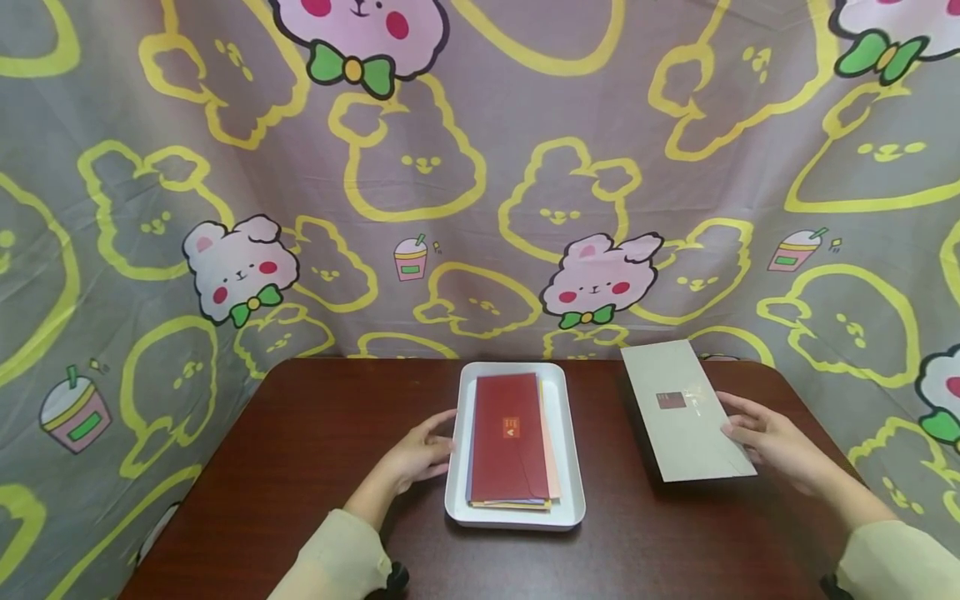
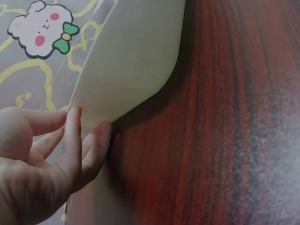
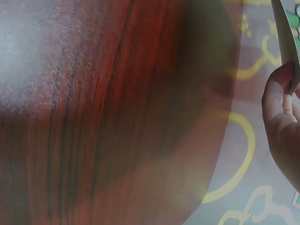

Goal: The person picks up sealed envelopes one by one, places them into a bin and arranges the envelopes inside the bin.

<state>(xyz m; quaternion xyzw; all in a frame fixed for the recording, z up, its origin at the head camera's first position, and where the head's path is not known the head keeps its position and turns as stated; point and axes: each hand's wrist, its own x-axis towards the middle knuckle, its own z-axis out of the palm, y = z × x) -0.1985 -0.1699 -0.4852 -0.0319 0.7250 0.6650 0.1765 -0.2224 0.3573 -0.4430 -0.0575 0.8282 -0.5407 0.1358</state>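
Observation:
On the table stands a shallow white tray (image 1: 567,471) with a stack of envelopes in it. A dark red envelope (image 1: 504,467) with a small orange label lies on top. My left hand (image 1: 420,454) holds the tray's left side; in the left wrist view, its thumb and fingers pinch the tray (image 2: 129,61) at the edge. To the right, my right hand (image 1: 776,442) pinches a pale grey envelope (image 1: 690,437) by its right edge. This envelope bears a small dark label, and a shadow falls on the table beneath it. In the right wrist view only the envelope's thin edge (image 3: 285,37) shows.
The dark brown wooden table (image 1: 345,408) has rounded far corners. Behind it and at both sides hangs a grey curtain (image 1: 480,242) with yellow outlines and rabbit faces. Blue, yellow and pink envelope edges (image 1: 552,467) stick out under the red one.

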